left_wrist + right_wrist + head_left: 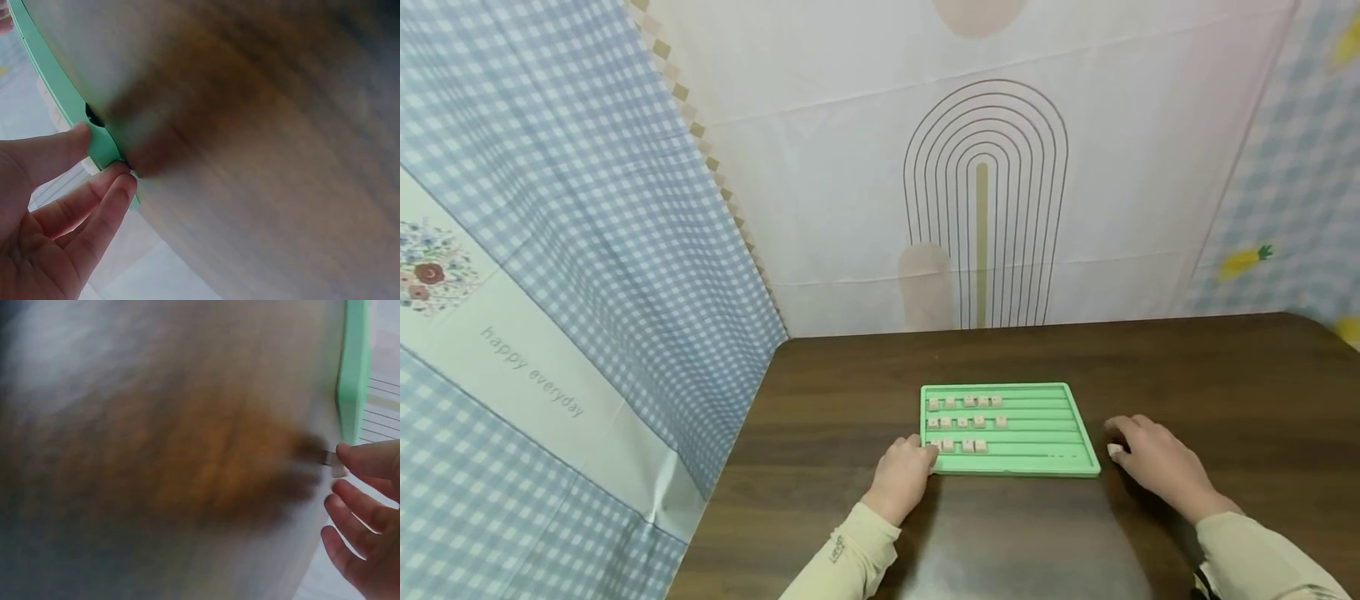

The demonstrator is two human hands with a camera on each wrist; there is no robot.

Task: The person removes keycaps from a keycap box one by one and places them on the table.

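Tray (1037, 433), green, lies on the table (1015, 533), bearing three rows of small tiles (968, 401) toward its left. Left hand (901, 479) grips the near-left corner between thumb and fingers. Right hand (1161, 458), just off the right edge, pinches a single tile (1114, 449). Table surface: dark wood grain. Printed cloth (820, 183) hangs behind; blue check cloth (565, 150), left.

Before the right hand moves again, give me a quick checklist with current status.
1. Left hand on the green tray: ok, grips near-left corner.
2. Right hand holding a block: ok, pinched.
3. Held block over the tray: not ok, beyond its right edge.
4. Free room in the rows: ok, right-hand stretches bare.
5. Marking on held block: cannot tell, too small.
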